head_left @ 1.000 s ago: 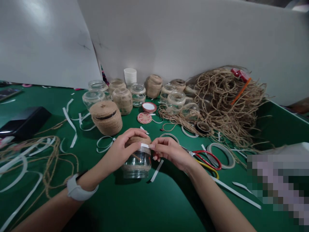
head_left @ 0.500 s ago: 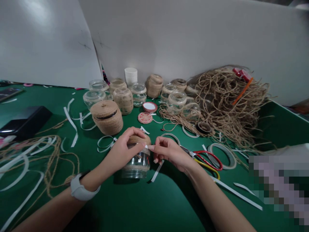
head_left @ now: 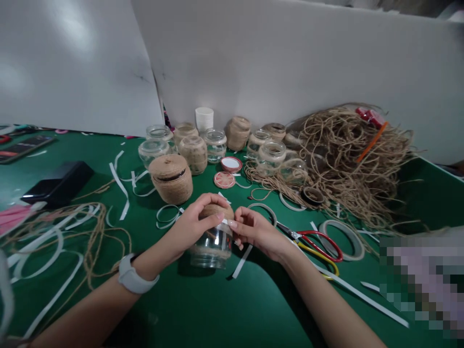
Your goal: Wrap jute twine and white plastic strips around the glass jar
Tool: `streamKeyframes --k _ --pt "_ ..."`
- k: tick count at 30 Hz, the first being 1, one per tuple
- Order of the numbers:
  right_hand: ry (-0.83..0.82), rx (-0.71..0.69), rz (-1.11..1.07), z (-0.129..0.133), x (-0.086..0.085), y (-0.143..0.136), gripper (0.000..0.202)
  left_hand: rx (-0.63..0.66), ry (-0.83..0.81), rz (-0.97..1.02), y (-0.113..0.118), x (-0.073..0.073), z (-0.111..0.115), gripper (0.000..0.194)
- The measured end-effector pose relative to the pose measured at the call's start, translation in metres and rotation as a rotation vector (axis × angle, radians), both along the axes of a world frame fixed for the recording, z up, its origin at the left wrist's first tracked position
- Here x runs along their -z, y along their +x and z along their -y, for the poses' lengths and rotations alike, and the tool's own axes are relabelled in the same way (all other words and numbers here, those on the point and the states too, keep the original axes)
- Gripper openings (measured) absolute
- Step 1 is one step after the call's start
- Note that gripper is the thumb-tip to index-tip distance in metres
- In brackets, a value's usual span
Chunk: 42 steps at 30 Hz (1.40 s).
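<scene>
A glass jar (head_left: 210, 250) lies at the centre with its mouth toward me and twine wound round its far part. My left hand (head_left: 197, 224) is wrapped over the jar's upper left side, thumb on the glass. At the jar's right side my right hand (head_left: 255, 229) pinches a small white strip (head_left: 225, 221), which lies against the jar by my left thumb. Another white strip (head_left: 242, 262) rests on the table below my right hand. Just behind stands a twine-wrapped jar (head_left: 172, 181) with a twine-covered lid.
Scissors (head_left: 319, 246) and a tape roll (head_left: 357, 241) lie to the right. Several jars (head_left: 271, 154) stand behind, beside a large twine heap (head_left: 348, 154). Loose strips and twine (head_left: 90, 241) spread at the left, near a black object (head_left: 60, 181).
The whole view has shifted, so things appear farther right. My hands keep nearly the same hold on the jar and strip.
</scene>
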State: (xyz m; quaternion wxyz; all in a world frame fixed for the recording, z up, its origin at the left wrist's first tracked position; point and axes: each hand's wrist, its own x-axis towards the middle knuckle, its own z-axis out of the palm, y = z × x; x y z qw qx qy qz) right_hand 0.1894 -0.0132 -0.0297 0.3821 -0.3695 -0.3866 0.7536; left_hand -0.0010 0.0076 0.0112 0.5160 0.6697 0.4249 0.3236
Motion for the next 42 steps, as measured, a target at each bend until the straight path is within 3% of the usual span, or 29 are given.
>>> streamKeyframes --k 10,14,18,22,27,30,35,42 --pt "0.031 -0.007 -0.022 0.0 0.004 0.002 0.048 0.05 -0.2 0.122 -0.01 -0.003 0.0 0.02" --pt "0.005 0.108 -0.062 0.0 0.005 -0.002 0.047 0.056 -0.299 0.212 -0.008 -0.004 -0.002 0.026" --pt "0.02 0.241 0.004 -0.002 0.006 -0.004 0.049 -0.016 -0.319 0.313 -0.003 0.002 -0.004 0.021" --pt "0.084 0.256 0.122 -0.003 0.005 -0.005 0.05 0.002 -0.2 0.187 -0.003 0.007 -0.008 0.025" --pt "0.368 0.384 0.365 0.001 0.0 -0.007 0.045 0.016 -0.144 0.137 -0.004 0.014 -0.011 0.035" --pt "0.48 0.391 0.431 0.004 -0.004 -0.009 0.036 0.016 -0.128 0.128 -0.003 0.02 -0.013 0.039" --pt "0.505 0.35 0.459 0.007 -0.006 -0.01 0.029 0.044 -0.024 0.068 0.003 0.023 -0.012 0.038" --pt "0.544 0.276 0.618 0.009 -0.012 -0.002 0.038 0.075 0.182 -0.018 0.012 0.021 -0.001 0.038"
